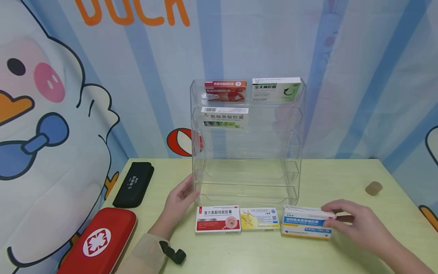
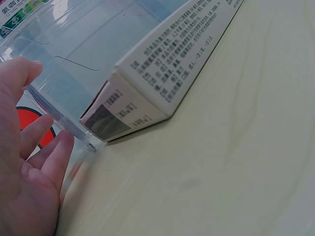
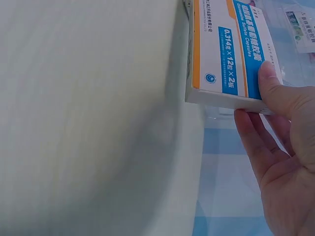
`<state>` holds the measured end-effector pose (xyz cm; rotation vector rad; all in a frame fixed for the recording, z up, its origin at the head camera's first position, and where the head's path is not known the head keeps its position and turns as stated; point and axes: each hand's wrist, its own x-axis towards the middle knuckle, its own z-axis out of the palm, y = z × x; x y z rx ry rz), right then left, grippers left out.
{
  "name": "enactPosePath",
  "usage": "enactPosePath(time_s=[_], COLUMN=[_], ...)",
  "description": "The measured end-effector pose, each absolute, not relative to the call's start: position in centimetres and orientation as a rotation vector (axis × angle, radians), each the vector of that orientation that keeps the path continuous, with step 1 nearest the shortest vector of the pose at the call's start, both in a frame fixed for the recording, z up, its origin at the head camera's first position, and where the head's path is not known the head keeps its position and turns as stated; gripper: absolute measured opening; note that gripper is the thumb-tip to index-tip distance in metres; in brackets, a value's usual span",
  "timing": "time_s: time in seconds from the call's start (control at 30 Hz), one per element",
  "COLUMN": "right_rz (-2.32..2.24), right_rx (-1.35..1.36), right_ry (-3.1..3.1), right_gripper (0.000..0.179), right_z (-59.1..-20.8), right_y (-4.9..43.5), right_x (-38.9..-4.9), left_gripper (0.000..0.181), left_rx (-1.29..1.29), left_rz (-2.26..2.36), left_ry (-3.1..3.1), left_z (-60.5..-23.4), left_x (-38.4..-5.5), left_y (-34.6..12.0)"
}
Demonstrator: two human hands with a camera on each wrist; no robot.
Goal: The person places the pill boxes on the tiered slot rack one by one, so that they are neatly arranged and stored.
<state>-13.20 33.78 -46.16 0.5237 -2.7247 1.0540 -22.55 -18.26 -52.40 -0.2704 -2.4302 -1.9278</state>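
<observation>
A clear plastic display rack (image 1: 247, 152) stands upright on the table. My left hand (image 1: 180, 199) holds its lower left side, the fingers (image 2: 56, 152) by the clear wall in the left wrist view. My right hand (image 1: 354, 224) pinches the right end of a white, blue and orange medicine box (image 1: 306, 224). The right wrist view shows the thumb on the printed face of this box (image 3: 231, 51). Left of it lie a yellow and white medicine box (image 1: 260, 219) and a red and white medicine box (image 1: 218, 220), side by side before the rack.
On the rack's shelves stand a red box (image 1: 226, 91), a green and white box (image 1: 276, 90) and a white box with green pictures (image 1: 224, 118). A black case (image 1: 133, 185) and red first-aid case (image 1: 99, 239) lie left; a small brown object (image 1: 373, 188) sits right.
</observation>
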Motion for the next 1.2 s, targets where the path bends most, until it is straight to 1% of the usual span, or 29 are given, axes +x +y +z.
enactPosePath(time_s=[0.17, 0.3, 0.47, 0.77, 1.03, 1.2], right_rz=[1.076, 1.053, 1.012, 0.99, 0.908, 0.942], right_rx=[0.638, 0.68, 0.665, 0.641, 0.624, 0.573], right_ry=[-2.643, -2.615, -2.548, -2.324, -2.194, -2.145], right_gripper=[0.04, 0.041, 0.041, 0.049, 0.044, 0.04], right_z=[-44.9, -43.4, -41.6, -39.8, -36.6, -34.5], right_y=[33.5, 33.1, 32.2, 29.4, 27.3, 26.2], right_x=[-13.5, -13.8, -14.5, -16.6, -19.3, -20.7], left_gripper=[0.067, 0.067, 0.067, 0.066, 0.066, 0.067], left_rx=[-0.273, -0.29, -0.287, -0.285, -0.299, -0.307], left_rz=[-1.919, -1.923, -1.917, -1.898, -1.898, -1.904], left_ry=[-2.431, -2.424, -2.423, -2.438, -2.422, -2.428], left_z=[-52.4, -52.3, -52.3, -52.3, -52.3, -52.3], left_x=[-22.6, -22.6, -22.6, -22.6, -22.6, -22.6], left_y=[-18.2, -18.2, -18.2, -18.1, -18.2, -18.2])
